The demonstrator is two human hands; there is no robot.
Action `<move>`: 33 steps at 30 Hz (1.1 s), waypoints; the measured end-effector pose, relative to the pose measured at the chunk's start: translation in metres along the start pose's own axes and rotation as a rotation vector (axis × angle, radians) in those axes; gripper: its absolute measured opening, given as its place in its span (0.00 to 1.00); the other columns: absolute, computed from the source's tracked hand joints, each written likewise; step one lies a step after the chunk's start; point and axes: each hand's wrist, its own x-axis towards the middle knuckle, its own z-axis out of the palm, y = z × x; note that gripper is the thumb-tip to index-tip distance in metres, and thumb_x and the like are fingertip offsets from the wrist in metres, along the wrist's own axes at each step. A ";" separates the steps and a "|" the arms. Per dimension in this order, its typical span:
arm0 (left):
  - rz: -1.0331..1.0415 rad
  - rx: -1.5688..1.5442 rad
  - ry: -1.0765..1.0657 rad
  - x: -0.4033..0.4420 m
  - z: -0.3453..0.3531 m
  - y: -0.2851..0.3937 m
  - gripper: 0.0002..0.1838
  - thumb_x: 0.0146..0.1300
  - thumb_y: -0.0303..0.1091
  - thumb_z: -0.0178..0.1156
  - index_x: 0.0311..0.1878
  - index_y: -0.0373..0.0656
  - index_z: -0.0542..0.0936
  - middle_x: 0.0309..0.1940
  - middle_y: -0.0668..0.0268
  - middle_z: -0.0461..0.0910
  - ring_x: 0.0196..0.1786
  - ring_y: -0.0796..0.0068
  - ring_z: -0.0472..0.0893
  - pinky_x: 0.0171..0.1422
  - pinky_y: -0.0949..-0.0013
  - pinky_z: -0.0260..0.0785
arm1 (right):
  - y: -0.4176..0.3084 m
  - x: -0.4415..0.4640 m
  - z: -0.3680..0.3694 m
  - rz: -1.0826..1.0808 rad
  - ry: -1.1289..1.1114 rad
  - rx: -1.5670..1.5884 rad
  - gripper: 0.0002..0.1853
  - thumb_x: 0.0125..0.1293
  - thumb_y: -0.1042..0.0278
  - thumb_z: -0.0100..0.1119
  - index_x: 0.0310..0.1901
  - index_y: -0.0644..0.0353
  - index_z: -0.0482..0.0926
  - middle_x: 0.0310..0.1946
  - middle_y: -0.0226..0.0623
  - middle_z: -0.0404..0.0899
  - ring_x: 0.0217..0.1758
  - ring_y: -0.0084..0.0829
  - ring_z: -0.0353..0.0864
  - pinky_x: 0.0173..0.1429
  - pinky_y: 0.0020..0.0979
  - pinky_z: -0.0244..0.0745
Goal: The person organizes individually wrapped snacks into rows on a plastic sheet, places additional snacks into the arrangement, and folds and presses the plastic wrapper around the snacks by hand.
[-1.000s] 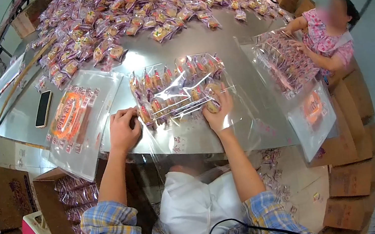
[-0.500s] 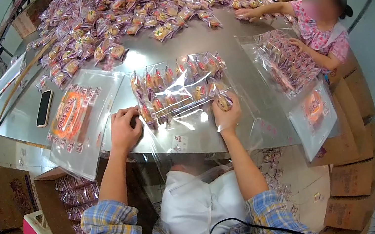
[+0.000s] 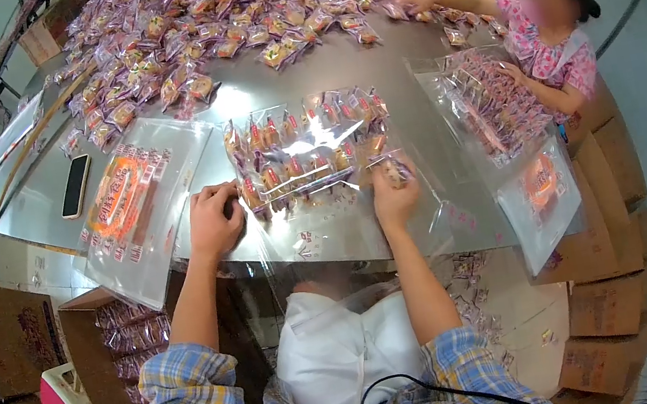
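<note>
A clear plastic bag (image 3: 327, 223) lies on the metal table, with two rows of wrapped snacks (image 3: 269, 138) inside it. My left hand (image 3: 214, 221) is closed at the bag's left edge, by the lower row, its fingers curled; what they pinch is too small to make out. At the right end of the lower row, my right hand (image 3: 394, 196) grips a single wrapped snack (image 3: 393, 172), which is tilted in the fingers. Glare on the film hides part of the rows.
Loose wrapped snacks (image 3: 221, 12) are heaped at the back. Printed bags (image 3: 120, 199) and a phone (image 3: 76, 187) lie left. At right, a co-worker (image 3: 549, 32) reaches to the heap beside another filled bag (image 3: 488, 104). Cartons (image 3: 606, 308) stand lower right.
My right hand has moved slightly right with the snack, which has turned. My left hand has barely moved. The co-worker's arm has stretched out to the heap.
</note>
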 end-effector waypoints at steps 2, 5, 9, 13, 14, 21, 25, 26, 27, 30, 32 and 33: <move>0.013 -0.007 -0.002 0.000 0.002 -0.004 0.09 0.61 0.30 0.64 0.43 0.42 0.87 0.52 0.65 0.90 0.57 0.62 0.83 0.67 0.58 0.69 | 0.006 0.001 -0.001 0.157 0.045 0.233 0.20 0.62 0.71 0.76 0.54 0.66 0.81 0.47 0.39 0.87 0.49 0.31 0.86 0.57 0.35 0.80; -0.002 -0.001 -0.005 0.000 -0.001 0.000 0.08 0.61 0.30 0.64 0.43 0.42 0.87 0.52 0.65 0.90 0.57 0.62 0.83 0.67 0.58 0.68 | -0.004 -0.002 -0.005 0.044 -0.122 0.227 0.22 0.62 0.72 0.77 0.55 0.65 0.80 0.43 0.32 0.85 0.45 0.24 0.83 0.54 0.30 0.79; -0.014 0.003 -0.006 0.000 -0.001 0.001 0.09 0.61 0.30 0.64 0.43 0.42 0.87 0.52 0.65 0.90 0.56 0.62 0.83 0.67 0.58 0.68 | 0.008 0.002 -0.007 0.032 -0.296 0.253 0.26 0.61 0.75 0.77 0.59 0.65 0.78 0.42 0.30 0.83 0.43 0.23 0.81 0.51 0.28 0.78; -0.013 0.014 0.005 0.000 0.001 0.000 0.10 0.61 0.30 0.64 0.44 0.42 0.87 0.50 0.64 0.89 0.56 0.61 0.83 0.67 0.58 0.68 | 0.005 -0.001 -0.007 0.101 -0.309 0.409 0.27 0.63 0.74 0.77 0.62 0.66 0.76 0.42 0.29 0.82 0.43 0.22 0.81 0.52 0.29 0.79; -0.008 0.016 0.008 0.000 0.001 -0.001 0.10 0.62 0.30 0.64 0.45 0.42 0.87 0.50 0.64 0.89 0.56 0.61 0.83 0.67 0.58 0.68 | 0.011 0.001 -0.006 0.074 -0.330 0.403 0.26 0.64 0.73 0.76 0.62 0.66 0.75 0.42 0.29 0.82 0.43 0.23 0.81 0.52 0.30 0.80; 0.005 0.012 0.015 0.000 0.000 0.002 0.11 0.62 0.30 0.64 0.47 0.42 0.87 0.49 0.62 0.89 0.55 0.60 0.82 0.66 0.58 0.69 | 0.017 0.004 -0.002 0.150 -0.198 0.136 0.24 0.68 0.64 0.75 0.58 0.65 0.76 0.42 0.36 0.83 0.44 0.27 0.83 0.51 0.32 0.80; -0.006 0.020 -0.006 -0.001 0.000 0.001 0.12 0.62 0.31 0.64 0.48 0.42 0.87 0.50 0.62 0.89 0.55 0.59 0.82 0.66 0.58 0.69 | 0.004 0.009 -0.013 0.194 -0.309 0.261 0.26 0.68 0.54 0.77 0.57 0.64 0.77 0.44 0.36 0.83 0.45 0.26 0.84 0.50 0.32 0.82; -0.014 0.024 -0.015 0.000 -0.001 0.002 0.12 0.62 0.31 0.64 0.48 0.43 0.87 0.50 0.62 0.89 0.55 0.59 0.82 0.66 0.58 0.69 | 0.005 0.009 -0.012 0.251 -0.287 0.344 0.27 0.69 0.53 0.76 0.57 0.63 0.77 0.45 0.36 0.83 0.46 0.26 0.84 0.50 0.32 0.83; -0.004 0.018 -0.007 0.000 -0.001 0.001 0.12 0.62 0.31 0.64 0.48 0.43 0.87 0.50 0.62 0.89 0.55 0.59 0.82 0.66 0.57 0.68 | 0.005 0.011 -0.010 0.307 -0.265 0.429 0.27 0.69 0.53 0.76 0.58 0.63 0.77 0.47 0.36 0.84 0.47 0.26 0.85 0.51 0.32 0.84; 0.012 0.013 0.002 -0.001 0.000 -0.001 0.12 0.62 0.31 0.64 0.49 0.43 0.87 0.50 0.61 0.88 0.55 0.58 0.82 0.67 0.57 0.69 | 0.013 0.019 -0.010 0.332 -0.287 0.529 0.24 0.69 0.57 0.75 0.58 0.58 0.75 0.48 0.35 0.84 0.46 0.27 0.86 0.43 0.31 0.87; 0.010 0.024 -0.001 -0.001 0.000 -0.002 0.12 0.62 0.31 0.65 0.49 0.43 0.87 0.51 0.61 0.88 0.55 0.57 0.81 0.67 0.57 0.69 | 0.022 0.024 -0.008 0.320 -0.302 0.414 0.23 0.69 0.60 0.75 0.58 0.56 0.75 0.48 0.36 0.84 0.47 0.28 0.87 0.39 0.32 0.88; -0.004 0.025 -0.002 -0.002 0.000 -0.002 0.13 0.62 0.32 0.65 0.49 0.44 0.87 0.51 0.61 0.88 0.55 0.56 0.81 0.67 0.57 0.69 | 0.007 0.025 -0.010 0.412 -0.293 0.426 0.23 0.68 0.61 0.76 0.57 0.55 0.75 0.48 0.36 0.84 0.46 0.28 0.87 0.38 0.32 0.89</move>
